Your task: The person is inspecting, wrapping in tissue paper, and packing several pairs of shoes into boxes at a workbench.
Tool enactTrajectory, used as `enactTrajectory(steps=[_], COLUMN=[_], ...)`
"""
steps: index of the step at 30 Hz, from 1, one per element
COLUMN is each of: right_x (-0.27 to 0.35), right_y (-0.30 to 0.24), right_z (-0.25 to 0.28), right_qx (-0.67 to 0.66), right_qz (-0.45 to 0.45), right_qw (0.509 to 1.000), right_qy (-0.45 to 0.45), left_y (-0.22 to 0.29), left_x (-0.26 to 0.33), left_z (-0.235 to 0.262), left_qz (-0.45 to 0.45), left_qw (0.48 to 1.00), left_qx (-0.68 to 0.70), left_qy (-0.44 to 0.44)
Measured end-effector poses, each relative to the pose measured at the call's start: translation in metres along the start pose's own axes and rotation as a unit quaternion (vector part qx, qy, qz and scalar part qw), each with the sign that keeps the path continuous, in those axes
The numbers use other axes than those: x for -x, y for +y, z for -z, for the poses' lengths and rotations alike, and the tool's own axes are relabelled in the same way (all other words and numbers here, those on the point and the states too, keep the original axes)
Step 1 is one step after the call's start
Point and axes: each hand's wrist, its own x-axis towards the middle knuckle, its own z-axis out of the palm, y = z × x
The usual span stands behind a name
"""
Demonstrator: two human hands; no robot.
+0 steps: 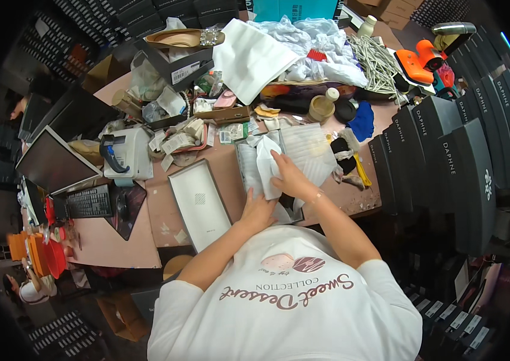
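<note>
An open shoebox point(241, 161) lined with thin translucent wrapping paper point(309, 150) lies before me on the pink table. In it rests a folded sheet of white paper point(265, 157), upright and narrow; whether something lies inside it is hidden. My right hand point(294, 180) grips this sheet along its right side, forefinger high and thumb lower. At the box's near left corner, my left hand point(258, 212) is closed with its fingers bent; what they hold is hard to make out. Left of the box lies its lid point(199, 201), its pale inside facing up.
Dark shoeboxes point(429, 156) are stacked on the right. A beige flat shoe point(177, 38) sits on a box at the back left. Beyond my hands are a jar point(321, 108), crumpled plastic point(303, 45) and an orange tape dispenser point(414, 65). A monitor point(56, 159) and keyboard point(88, 201) stand left.
</note>
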Motion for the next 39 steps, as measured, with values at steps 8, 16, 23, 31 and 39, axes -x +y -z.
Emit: enactTrajectory(steps=[8, 16, 23, 31, 39], right_x=[-0.046, 0.01, 0.029, 0.008, -0.044], right_y=[0.026, 0.018, 0.088, -0.046, -0.054], right_z=[-0.026, 0.119, 0.058, -0.021, -0.138], right_qx=[0.153, 0.1, 0.333, 0.058, 0.175], right_qz=[-0.077, -0.01, -0.061, 0.191, 0.204], right_qw=[0.983, 0.984, 0.936, 0.973, 0.914], right_qy=[-0.068, 0.147, 0.096, -0.114, -0.305], left_y=[-0.005, -0.014, -0.008, -0.004, 0.035], left_x=[0.0, 0.009, 0.062, 0.117, 0.114], left_z=[-0.005, -0.032, -0.028, -0.027, 0.071], left_qz=[-0.002, -0.002, 0.224, 0.315, 0.063], left_qw=[0.996, 0.928, 0.583, 0.319, 0.857], left_qx=[0.008, 0.202, 0.611, 0.7, 0.271], left_qy=[0.088, 0.314, 0.487, 0.556, 0.433])
